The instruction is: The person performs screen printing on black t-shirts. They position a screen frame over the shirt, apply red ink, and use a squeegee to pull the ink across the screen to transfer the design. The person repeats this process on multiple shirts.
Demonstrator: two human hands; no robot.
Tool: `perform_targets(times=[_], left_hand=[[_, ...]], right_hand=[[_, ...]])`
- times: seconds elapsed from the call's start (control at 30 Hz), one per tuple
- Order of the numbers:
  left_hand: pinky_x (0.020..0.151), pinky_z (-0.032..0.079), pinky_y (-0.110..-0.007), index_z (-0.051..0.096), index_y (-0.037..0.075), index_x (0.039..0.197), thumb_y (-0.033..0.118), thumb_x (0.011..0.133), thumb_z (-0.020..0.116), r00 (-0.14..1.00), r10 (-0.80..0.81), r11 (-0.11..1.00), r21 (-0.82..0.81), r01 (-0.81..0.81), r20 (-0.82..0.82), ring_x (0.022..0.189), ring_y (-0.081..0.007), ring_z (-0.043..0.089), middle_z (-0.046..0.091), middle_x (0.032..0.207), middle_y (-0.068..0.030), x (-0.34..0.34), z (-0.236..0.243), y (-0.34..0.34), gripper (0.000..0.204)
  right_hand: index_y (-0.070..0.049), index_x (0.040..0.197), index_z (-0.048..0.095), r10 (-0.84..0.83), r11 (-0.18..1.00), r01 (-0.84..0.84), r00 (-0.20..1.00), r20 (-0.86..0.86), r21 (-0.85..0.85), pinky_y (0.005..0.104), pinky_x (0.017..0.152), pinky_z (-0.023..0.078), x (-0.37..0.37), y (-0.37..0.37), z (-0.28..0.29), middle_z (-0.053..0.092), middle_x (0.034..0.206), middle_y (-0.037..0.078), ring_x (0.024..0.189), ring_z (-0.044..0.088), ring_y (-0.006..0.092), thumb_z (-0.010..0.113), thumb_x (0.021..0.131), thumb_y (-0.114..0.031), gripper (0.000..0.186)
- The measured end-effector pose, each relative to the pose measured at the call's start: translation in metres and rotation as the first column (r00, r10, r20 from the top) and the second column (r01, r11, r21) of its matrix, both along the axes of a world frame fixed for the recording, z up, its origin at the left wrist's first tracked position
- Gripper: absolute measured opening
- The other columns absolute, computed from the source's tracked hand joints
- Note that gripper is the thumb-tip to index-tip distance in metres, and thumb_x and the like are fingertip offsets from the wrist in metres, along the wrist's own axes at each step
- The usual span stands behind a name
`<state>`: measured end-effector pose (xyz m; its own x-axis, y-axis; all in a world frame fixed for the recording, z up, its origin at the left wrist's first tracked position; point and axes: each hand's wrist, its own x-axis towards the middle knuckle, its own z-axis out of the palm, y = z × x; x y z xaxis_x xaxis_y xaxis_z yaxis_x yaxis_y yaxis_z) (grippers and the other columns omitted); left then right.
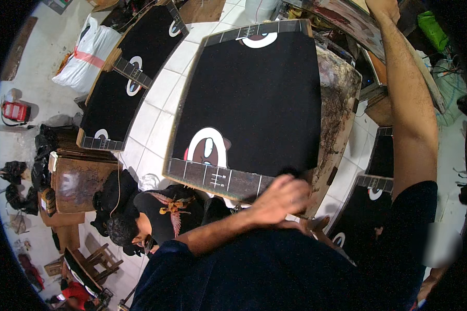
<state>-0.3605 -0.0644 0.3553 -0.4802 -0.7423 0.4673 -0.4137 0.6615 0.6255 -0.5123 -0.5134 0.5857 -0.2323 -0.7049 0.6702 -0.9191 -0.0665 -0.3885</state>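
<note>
A black cloth panel (249, 98) with cartoon eye prints lies on a board in front of me, a marked strip (213, 176) along its near edge. My left hand (283, 199) is over the panel's near right corner, blurred by motion. A dark smear lies beside its fingers; whether they hold something cannot be made out. Reaching to the far right, my right hand (384, 9) is closed on the edge of a tilted wooden frame (342, 18) with a stained surface. Part of another hand (316, 226) shows below my left one; whose it is stays unclear.
More black panels with eye prints (145, 46) stand at the left, and others (358, 212) at the right. A stained board (340, 98) adjoins the main panel. A person in black (161, 215) is close at the near left. White sacks (88, 54) and a brown box (80, 184) are further left.
</note>
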Motion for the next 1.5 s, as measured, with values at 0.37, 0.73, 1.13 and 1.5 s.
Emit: perform_targets(times=[0.37,0.73,1.13,1.5], left_hand=[[0.092,0.052,-0.049,0.07,-0.011,0.111,0.051,0.1,0.061,0.215,0.818,-0.127,0.533,-0.836,0.533,0.099,-0.0453,0.07,0.073,0.098,-0.0294,0.368,-0.197,0.013,0.063],[0.055,0.031,-0.032,0.053,0.005,0.069,0.032,0.108,0.058,0.32,0.945,0.156,0.764,-0.627,0.069,0.063,-0.0079,0.036,0.044,0.063,0.0064,0.289,-0.181,0.0,0.047],[0.078,0.055,-0.047,0.059,-0.001,0.112,0.047,0.07,0.094,0.577,0.632,0.331,0.494,-0.804,0.517,0.087,-0.0375,0.07,0.071,0.095,-0.0198,0.277,-0.161,-0.009,0.073],[0.081,0.054,-0.047,0.058,-0.002,0.11,0.045,0.071,0.094,0.584,0.604,0.396,0.432,-0.81,0.541,0.093,-0.0373,0.068,0.068,0.1,-0.0195,0.267,-0.152,-0.016,0.071]], right_hand=[[-0.007,0.123,0.069,-0.135,0.991,0.134,0.99,0.041,0.023,0.0513,0.099,0.053,0.007,-0.002,0.002,0.071,0.119,0.024,0.114,0.067,0.0426,0.066,0.089,-0.028,0.039],[-0.016,0.116,0.069,-0.13,0.988,0.129,0.992,0.002,-0.078,0.05,0.092,0.053,0.002,-0.026,0.006,0.073,0.114,0.021,0.11,0.068,0.0423,0.066,0.089,-0.035,0.033],[-0.014,0.115,0.071,-0.089,0.992,0.09,0.996,0.013,-0.085,0.048,0.092,0.054,-0.007,-0.031,-0.009,0.073,0.113,0.019,0.109,0.068,0.0402,0.065,0.088,-0.036,0.035],[-0.014,0.12,0.072,-0.104,0.992,0.102,0.994,-0.022,-0.075,0.0475,0.094,0.054,0.0,-0.04,0.017,0.073,0.115,0.021,0.112,0.068,0.0401,0.068,0.088,-0.049,0.048]])
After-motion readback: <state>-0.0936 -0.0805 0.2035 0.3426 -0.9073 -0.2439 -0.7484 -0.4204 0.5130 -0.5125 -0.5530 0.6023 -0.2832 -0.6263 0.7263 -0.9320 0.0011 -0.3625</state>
